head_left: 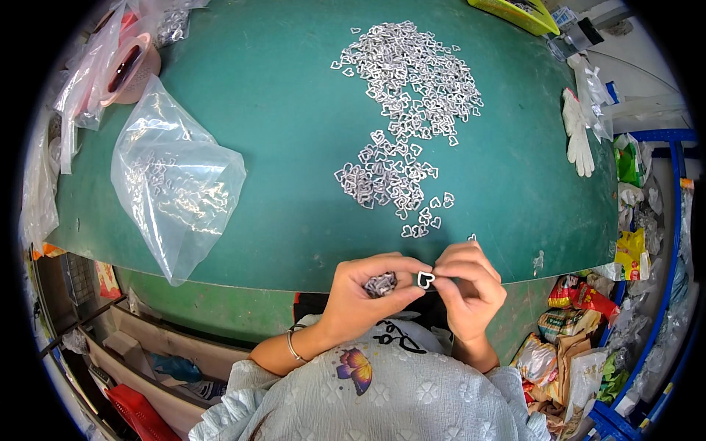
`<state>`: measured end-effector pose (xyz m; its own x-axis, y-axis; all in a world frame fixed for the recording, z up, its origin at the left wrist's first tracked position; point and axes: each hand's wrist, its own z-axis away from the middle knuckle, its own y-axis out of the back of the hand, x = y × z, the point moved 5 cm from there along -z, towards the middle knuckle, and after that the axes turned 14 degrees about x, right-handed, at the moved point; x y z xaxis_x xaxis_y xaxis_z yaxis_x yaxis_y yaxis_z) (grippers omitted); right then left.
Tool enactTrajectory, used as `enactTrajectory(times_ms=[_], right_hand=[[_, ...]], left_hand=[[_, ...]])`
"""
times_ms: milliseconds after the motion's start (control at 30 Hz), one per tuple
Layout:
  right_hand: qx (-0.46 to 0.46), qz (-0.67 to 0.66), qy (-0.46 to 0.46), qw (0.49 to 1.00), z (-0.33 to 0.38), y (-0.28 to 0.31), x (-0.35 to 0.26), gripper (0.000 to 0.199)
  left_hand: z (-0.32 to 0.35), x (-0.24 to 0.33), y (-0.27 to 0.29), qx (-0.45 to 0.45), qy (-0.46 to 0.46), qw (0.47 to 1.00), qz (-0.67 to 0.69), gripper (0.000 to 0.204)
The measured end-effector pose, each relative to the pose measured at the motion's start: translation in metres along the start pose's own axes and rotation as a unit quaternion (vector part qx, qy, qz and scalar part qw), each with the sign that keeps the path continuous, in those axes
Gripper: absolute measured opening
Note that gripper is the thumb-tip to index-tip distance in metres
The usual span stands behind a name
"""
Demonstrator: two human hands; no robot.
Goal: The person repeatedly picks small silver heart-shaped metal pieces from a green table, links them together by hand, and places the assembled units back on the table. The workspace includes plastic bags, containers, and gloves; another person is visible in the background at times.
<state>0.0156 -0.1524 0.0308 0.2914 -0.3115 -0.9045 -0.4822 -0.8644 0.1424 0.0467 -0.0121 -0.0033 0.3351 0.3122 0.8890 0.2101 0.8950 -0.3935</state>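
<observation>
Close to the table's front edge, both my hands meet around one small silvery heart-shaped ring. My left hand is closed, with a clump of the same heart rings in its palm, and its thumb and forefinger reach the single heart. My right hand pinches that heart's right side between thumb and fingers. Beyond my hands a small heap of heart rings lies on the green table, joined to a larger heap farther off. A few loose hearts lie just past my fingers.
At the left a clear plastic bag holds some heart pieces and overhangs the front edge. A pink basket stands at the far left, a yellow-green tray at the far right. White gloves lie along the right edge, near blue shelving.
</observation>
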Motion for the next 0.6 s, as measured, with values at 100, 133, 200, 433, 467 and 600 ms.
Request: enactTrajectory(times_ms=[100, 133, 200, 433, 467, 600], right_hand=[[0.034, 0.061, -0.028, 0.997, -0.009, 0.01, 0.014, 0.011], [0.057, 0.102, -0.063, 0.991, -0.013, 0.014, 0.022, 0.012], [0.038, 0.215, -0.041, 0.975, -0.023, 0.017, 0.032, 0.015], [-0.023, 0.389, 0.089, 0.917, -0.034, 0.005, 0.054, 0.025], [-0.025, 0.389, 0.091, 0.916, -0.033, 0.006, 0.055, 0.024], [-0.011, 0.366, 0.076, 0.928, -0.029, 0.01, 0.055, 0.018]], left_hand=[[0.004, -0.011, 0.004, 0.029, 0.134, 0.984, 0.116, 0.019], [0.004, -0.012, 0.004, 0.017, 0.157, 0.97, 0.182, 0.02], [0.001, -0.016, 0.005, -0.007, 0.201, 0.929, 0.31, 0.027], [-0.003, -0.01, 0.004, -0.001, 0.129, 0.945, 0.299, 0.034], [-0.004, -0.011, 0.005, 0.011, 0.118, 0.95, 0.289, 0.034], [-0.005, -0.018, 0.01, 0.032, 0.109, 0.965, 0.236, 0.031]])
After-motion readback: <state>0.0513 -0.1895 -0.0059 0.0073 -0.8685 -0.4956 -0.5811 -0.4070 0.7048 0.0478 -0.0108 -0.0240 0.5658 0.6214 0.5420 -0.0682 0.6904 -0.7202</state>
